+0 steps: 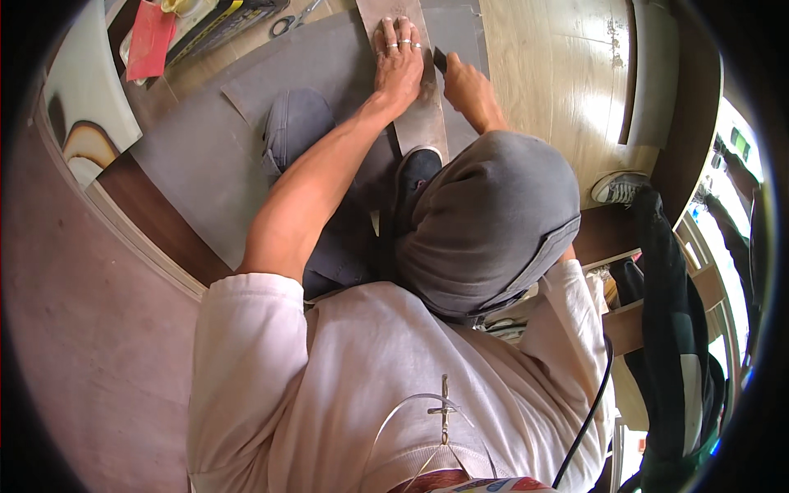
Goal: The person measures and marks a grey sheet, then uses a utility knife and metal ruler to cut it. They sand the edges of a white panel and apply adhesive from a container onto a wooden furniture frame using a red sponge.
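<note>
A long, flat brownish strip (419, 123) lies across a large dark grey sheet (222, 164) on the floor. My left hand (399, 70) presses down on the strip, its fingers stretched out flat toward the far end. Close to the strip's right edge, my right hand (470, 92) is closed around a utility knife (440, 59); only its dark front part shows. Whether the blade touches the sheet is hard to make out. My dark shoe (417, 168) is at the strip's near end, and my bent knee (509, 177) partly covers my right forearm.
Scissors (294, 20) lie beyond the sheet, near a box (218, 29) with a red piece (149, 41) on it. Wood-look flooring (542, 74) stretches to the right. Another person's shoe (618, 187) and dark-clad leg (670, 329) are at my right.
</note>
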Action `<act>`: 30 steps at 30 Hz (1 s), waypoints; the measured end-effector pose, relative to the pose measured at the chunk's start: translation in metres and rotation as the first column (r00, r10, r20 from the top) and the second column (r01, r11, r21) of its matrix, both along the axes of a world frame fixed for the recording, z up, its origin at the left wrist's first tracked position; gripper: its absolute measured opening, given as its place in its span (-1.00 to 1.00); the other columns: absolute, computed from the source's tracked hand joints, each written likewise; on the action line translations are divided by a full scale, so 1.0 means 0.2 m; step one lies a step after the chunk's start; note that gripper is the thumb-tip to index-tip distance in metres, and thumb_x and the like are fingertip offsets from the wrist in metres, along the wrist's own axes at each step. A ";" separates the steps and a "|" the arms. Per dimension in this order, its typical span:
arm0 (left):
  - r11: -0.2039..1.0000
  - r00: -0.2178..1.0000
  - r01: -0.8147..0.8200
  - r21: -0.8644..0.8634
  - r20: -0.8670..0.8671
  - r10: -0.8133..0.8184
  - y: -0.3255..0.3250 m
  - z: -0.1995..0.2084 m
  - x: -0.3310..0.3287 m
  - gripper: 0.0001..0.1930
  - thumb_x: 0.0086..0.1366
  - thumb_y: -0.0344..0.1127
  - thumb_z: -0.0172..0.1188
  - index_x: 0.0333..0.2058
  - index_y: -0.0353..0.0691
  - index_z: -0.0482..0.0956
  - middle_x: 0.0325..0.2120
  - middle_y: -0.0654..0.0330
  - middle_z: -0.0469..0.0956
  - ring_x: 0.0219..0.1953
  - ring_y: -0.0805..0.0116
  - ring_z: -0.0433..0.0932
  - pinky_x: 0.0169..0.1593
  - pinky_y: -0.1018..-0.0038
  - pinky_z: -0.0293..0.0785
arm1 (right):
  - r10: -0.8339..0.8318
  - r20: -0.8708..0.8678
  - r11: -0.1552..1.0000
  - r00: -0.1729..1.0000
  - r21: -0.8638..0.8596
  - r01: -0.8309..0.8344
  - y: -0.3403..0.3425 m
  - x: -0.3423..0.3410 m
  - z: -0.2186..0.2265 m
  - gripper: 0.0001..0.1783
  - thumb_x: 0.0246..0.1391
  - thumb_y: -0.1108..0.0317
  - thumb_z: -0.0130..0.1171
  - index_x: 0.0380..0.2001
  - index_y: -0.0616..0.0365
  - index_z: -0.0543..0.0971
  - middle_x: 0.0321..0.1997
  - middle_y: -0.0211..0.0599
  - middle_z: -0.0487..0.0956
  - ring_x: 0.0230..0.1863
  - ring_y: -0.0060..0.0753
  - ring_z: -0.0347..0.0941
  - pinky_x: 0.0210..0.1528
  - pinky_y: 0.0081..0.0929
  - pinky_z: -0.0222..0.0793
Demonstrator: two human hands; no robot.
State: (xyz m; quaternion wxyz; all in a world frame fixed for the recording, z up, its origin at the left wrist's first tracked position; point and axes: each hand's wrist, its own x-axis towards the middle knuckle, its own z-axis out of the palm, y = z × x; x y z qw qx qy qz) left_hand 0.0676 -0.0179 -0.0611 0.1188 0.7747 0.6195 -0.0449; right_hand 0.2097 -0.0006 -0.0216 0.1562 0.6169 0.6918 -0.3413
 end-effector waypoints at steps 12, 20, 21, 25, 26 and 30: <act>0.989 0.996 0.010 -0.150 0.088 0.003 0.04 0.12 -0.02 0.32 -0.43 0.00 0.62 0.28 -0.55 0.07 0.31 -0.17 0.02 0.39 -0.31 -0.13 0.41 -0.11 -0.09 | -0.087 0.145 0.988 0.986 -0.113 0.104 -0.48 0.11 -0.01 -0.72 0.11 0.30 0.15 -0.15 0.14 0.38 -0.40 0.08 0.60 -0.31 0.25 0.55 -0.28 0.10 0.44; 0.995 0.997 -0.041 -0.086 0.067 0.047 0.06 0.11 -0.01 0.03 -0.15 -0.13 0.45 0.25 -0.53 0.15 0.27 -0.17 0.13 0.35 -0.25 0.02 0.37 -0.04 0.06 | -0.123 -0.023 0.990 0.992 -0.070 0.121 -0.75 0.38 0.00 -0.67 0.07 0.35 0.22 -0.10 0.16 0.45 -0.26 0.08 0.57 -0.21 0.17 0.51 -0.17 -0.05 0.44; 0.999 0.994 -0.052 -0.009 0.095 0.052 0.05 0.10 0.07 -0.09 -0.05 -0.18 0.33 0.24 -0.52 0.17 0.25 -0.18 0.18 0.33 -0.22 0.09 0.35 0.00 0.12 | -0.146 -0.064 0.988 0.987 -0.048 0.143 -0.82 0.48 0.00 -0.66 0.06 0.36 0.22 -0.09 0.16 0.45 -0.24 0.08 0.56 -0.20 0.15 0.51 -0.15 -0.06 0.44; 0.950 0.972 -0.125 0.285 -0.157 0.175 -0.11 -0.11 0.02 -0.24 0.09 -0.32 0.17 0.25 -0.54 0.14 0.25 -0.27 0.18 0.36 -0.24 0.08 0.38 0.05 0.10 | -0.094 -0.338 0.973 0.936 0.169 0.159 -0.90 0.63 -0.25 -0.63 0.04 0.39 0.26 -0.06 0.17 0.49 -0.17 0.08 0.54 -0.14 0.11 0.48 -0.10 -0.14 0.43; 0.981 0.991 -0.109 0.162 -0.062 0.121 -0.14 -0.08 0.03 -0.04 -0.06 -0.22 0.35 0.26 -0.57 0.10 0.28 -0.24 0.11 0.38 -0.28 0.00 0.39 -0.01 0.03 | -0.187 -0.350 0.929 0.918 0.242 0.281 -0.73 0.47 -0.23 -0.61 0.04 0.35 0.27 -0.05 0.16 0.49 -0.12 0.04 0.53 -0.09 0.12 0.47 -0.03 -0.11 0.40; 0.998 0.994 -0.023 -0.067 0.104 0.030 -0.08 0.18 0.04 0.44 -0.64 -0.01 0.61 0.26 -0.60 0.04 0.30 -0.25 0.01 0.39 -0.33 -0.15 0.44 -0.05 -0.16 | -0.397 -0.231 0.784 0.888 0.418 0.459 -0.41 0.28 -0.09 -0.48 0.03 0.34 0.29 0.08 0.17 0.44 0.04 0.02 0.47 0.04 0.14 0.41 0.07 -0.08 0.34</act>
